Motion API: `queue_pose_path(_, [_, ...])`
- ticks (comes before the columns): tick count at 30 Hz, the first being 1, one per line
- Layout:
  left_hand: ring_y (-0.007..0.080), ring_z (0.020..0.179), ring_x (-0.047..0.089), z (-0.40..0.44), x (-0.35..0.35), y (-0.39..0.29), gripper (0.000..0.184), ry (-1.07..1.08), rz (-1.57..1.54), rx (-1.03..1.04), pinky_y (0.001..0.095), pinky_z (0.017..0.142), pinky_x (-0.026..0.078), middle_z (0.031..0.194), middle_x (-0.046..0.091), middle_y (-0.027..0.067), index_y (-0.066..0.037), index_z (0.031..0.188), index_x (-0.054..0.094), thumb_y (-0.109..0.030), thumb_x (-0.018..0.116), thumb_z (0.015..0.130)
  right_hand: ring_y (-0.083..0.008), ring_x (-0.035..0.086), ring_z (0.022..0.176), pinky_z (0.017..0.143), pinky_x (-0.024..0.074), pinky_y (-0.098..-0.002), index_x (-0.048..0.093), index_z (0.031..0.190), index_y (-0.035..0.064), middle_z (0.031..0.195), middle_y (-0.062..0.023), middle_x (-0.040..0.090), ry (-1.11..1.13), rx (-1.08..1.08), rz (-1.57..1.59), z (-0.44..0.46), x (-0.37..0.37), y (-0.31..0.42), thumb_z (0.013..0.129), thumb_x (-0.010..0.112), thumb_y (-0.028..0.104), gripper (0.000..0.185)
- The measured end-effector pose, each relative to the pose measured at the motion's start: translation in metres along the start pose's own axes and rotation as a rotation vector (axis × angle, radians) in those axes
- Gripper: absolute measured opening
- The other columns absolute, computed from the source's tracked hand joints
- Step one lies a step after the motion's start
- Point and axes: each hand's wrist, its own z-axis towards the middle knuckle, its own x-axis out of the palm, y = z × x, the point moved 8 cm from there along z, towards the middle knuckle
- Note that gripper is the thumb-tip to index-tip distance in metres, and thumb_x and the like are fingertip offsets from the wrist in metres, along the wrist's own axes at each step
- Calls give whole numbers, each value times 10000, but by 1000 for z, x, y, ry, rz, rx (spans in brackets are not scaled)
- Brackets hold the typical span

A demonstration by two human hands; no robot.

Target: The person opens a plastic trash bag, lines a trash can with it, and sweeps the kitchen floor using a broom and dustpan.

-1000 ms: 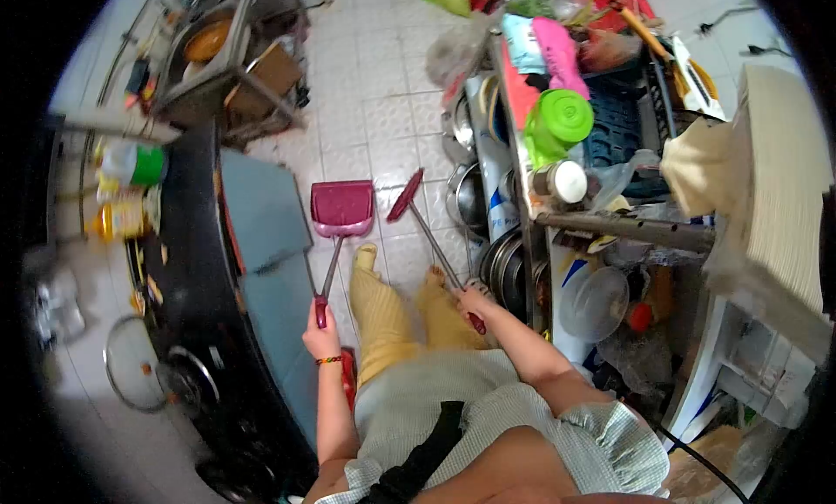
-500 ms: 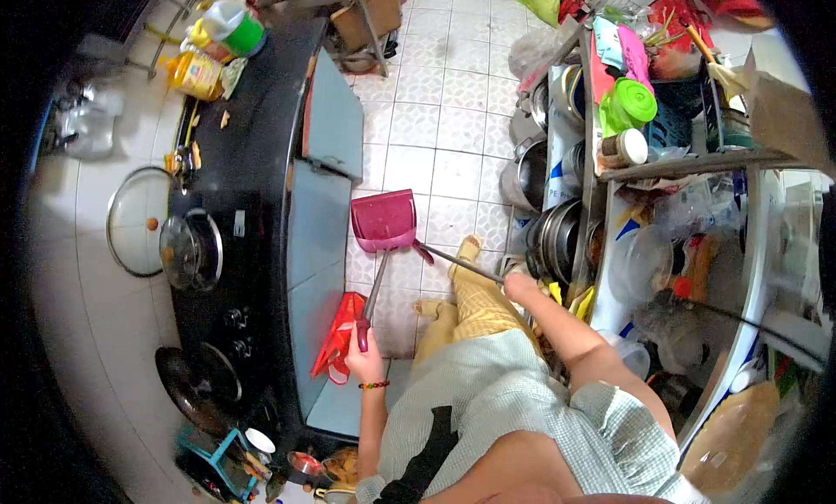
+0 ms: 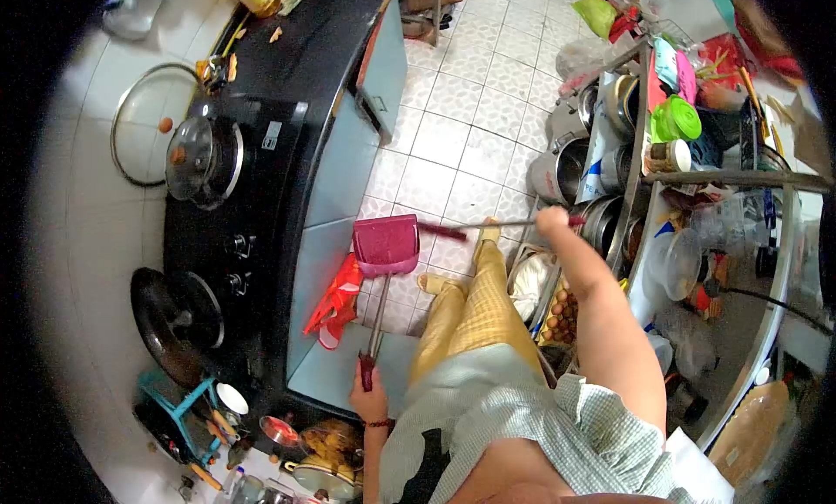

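My left hand [image 3: 370, 400], with a beaded bracelet at the wrist, is closed around the handle of a dark red dustpan [image 3: 386, 244]. The pan is by the grey cabinet fronts, with its grey shaft running back toward me. My right hand [image 3: 552, 220] grips the shaft of a broom [image 3: 505, 225], stretched out toward the shelf on the right. The broom's narrow dark red head points left, just right of the pan; a gap between them is hard to make out. Both of my slippered feet stand on the tiled floor [image 3: 441, 142].
An open cabinet door [image 3: 381, 68] juts out ahead on the left. A red bag [image 3: 335, 302] hangs beside the lower cabinets. Pots [image 3: 557, 169] and a tray of eggs [image 3: 560, 317] line the shelf [image 3: 640, 129] on the right. The black counter [image 3: 287, 33] holds a gas stove.
My right hand has swung outward and forward, and the broom's head has moved right, away from the pan's edge. The view has shifted too. Both hands keep their grips.
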Motion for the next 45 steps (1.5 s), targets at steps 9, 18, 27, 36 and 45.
queue_pose_path(9, [293,607,619,-22,2,8,368,33,221,216,349,567,491,851,636,159,-122,1128,585,-235,624,780,-233,646,772,618,518,-349,678,781,112,819,-88,654,-377,10,-137,30,-123,-8,780,523,185,171])
queue_pose_path(18, [272,602,611,-9,19,10,409,133,278,177,361,606,482,854,645,146,-148,1161,567,-299,613,784,-295,632,853,715,515,-406,662,883,60,935,-150,638,-200,-59,143,-17,-125,58,785,479,163,232])
queue_pose_path(27, [295,653,621,10,35,-22,441,183,257,20,353,579,489,841,640,153,-146,1172,555,-328,609,774,-293,599,958,804,477,-383,638,1002,60,1046,-160,610,73,-242,271,58,-47,193,821,433,207,310])
queue_pose_path(36, [309,550,587,56,87,-105,401,131,363,87,367,521,460,724,632,139,-143,1127,592,-343,604,780,-250,607,961,784,493,-372,638,1015,89,1068,-113,611,4,41,194,147,-140,-59,840,421,171,291])
queue_pose_path(45, [313,576,595,110,142,-193,404,96,406,89,395,554,466,704,634,133,-214,1146,582,-332,620,761,-267,639,828,714,510,-382,675,831,69,869,-131,653,-21,-138,167,151,-202,-124,743,563,178,179])
